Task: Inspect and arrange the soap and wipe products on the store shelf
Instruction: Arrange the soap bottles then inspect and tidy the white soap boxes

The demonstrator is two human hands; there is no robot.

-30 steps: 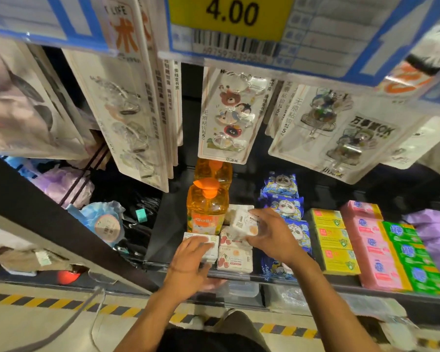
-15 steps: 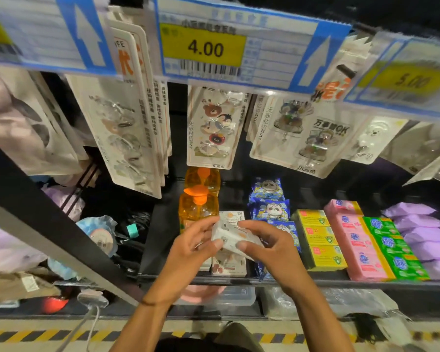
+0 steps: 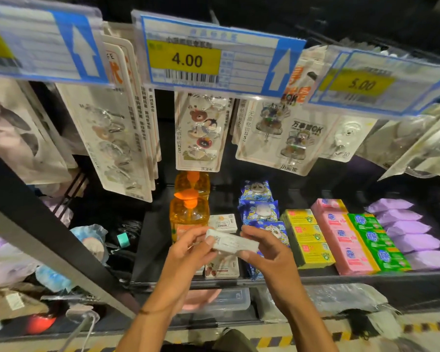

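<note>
I hold a white soap box [image 3: 233, 243] in both hands, lifted just above the dark shelf [image 3: 366, 274]. My left hand [image 3: 188, 252] grips its left end and my right hand [image 3: 267, 252] its right end. Below and behind it lie more white soap boxes, one at the back [image 3: 222, 223] and one at the front [image 3: 222, 270]. Two orange pump bottles [image 3: 189, 212] stand to the left. Blue wipe packs [image 3: 259, 210] run back on the right, then yellow soap boxes [image 3: 308, 237], pink soap bars [image 3: 341, 237], green soap bars [image 3: 376, 241] and purple packs [image 3: 407, 233].
Price tags [image 3: 186, 60] marked 4.00 and 5.00 hang on a rail overhead. Carded hook packs [image 3: 200, 130] dangle above the shelf. A dark slanted post [image 3: 48, 240] crosses on the left, with bagged items [image 3: 92, 240] behind it. Clear tubs [image 3: 229, 299] sit on the lower shelf.
My right hand picked a white soap box off the shelf and my left hand joined it. The box has since turned to lie level between both hands. The view tilted upward.
</note>
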